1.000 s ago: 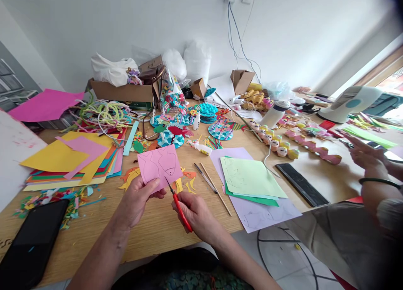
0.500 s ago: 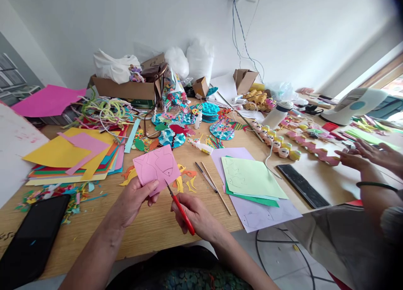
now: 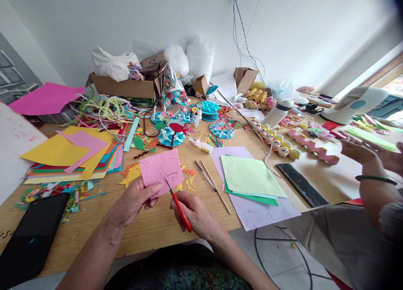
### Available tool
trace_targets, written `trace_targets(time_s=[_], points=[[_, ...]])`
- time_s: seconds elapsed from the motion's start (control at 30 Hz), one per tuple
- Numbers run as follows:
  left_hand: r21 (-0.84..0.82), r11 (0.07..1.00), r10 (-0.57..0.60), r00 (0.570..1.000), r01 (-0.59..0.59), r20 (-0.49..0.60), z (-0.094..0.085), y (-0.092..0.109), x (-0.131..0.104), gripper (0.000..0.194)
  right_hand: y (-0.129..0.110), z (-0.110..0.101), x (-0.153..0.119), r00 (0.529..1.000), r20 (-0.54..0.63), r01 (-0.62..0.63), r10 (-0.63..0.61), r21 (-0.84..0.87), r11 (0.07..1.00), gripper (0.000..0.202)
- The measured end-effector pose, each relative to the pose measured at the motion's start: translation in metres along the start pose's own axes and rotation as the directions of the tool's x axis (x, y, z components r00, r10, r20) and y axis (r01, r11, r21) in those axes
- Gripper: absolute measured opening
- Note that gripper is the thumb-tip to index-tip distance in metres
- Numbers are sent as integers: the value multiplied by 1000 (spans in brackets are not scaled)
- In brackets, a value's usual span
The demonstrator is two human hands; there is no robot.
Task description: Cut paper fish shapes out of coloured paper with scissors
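A square of pink paper with fish outlines drawn on it is pinched in my left hand, thumb on top at its lower edge. My right hand grips red-handled scissors, their blades meeting the paper's lower edge near a drawn fish head. Part of the grip is hidden behind the fingers. Behind the paper lie yellow and orange paper cut-outs. Right of my hands rest a pen and a thin wooden stick. Light green paper with drawn outlines lies over a lilac sheet.
Coloured paper is stacked at the left, near paper scraps and a black phone. Glue bottles and decorated blue discs stand farther back. At the right are a dark flat bar and another person's hands.
The pink paper has shifted slightly right and turned a little in my left hand. The scissors' tips remain at its lower edge. The other person's hands have moved slightly.
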State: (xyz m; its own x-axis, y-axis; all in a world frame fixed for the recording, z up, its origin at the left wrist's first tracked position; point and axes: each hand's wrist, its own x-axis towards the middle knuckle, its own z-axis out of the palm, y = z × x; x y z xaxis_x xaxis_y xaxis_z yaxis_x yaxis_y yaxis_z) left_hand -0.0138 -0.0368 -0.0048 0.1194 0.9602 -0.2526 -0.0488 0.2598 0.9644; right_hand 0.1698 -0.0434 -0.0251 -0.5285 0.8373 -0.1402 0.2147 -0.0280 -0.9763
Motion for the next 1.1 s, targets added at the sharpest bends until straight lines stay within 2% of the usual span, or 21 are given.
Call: trace_targets(time_s=[0.2,0.43,0.53,0.7,1.1], points=[[-7,1000,-27,1000,27,5,0,-1,-1,32,6,2,-2,999,-49,2,-2,12,1000,44],[21,999,37,988,-35,-147,3,-6,3,34,8,2,-1,999,-35,-4,6,43,999,40],[46,998,49,991,-43,-128,3,-7,2,32,6,2,-1,1000,1,-28,28,86,996,38],[30,999,-16,997,18,-72,5,-8,1,31,4,1,-1,998,59,-44,34,171,984,35],[-22,995,-102,991,101,-91,12,-3,-3,35,8,2,-5,999,14,-46,45,141,989,43]])
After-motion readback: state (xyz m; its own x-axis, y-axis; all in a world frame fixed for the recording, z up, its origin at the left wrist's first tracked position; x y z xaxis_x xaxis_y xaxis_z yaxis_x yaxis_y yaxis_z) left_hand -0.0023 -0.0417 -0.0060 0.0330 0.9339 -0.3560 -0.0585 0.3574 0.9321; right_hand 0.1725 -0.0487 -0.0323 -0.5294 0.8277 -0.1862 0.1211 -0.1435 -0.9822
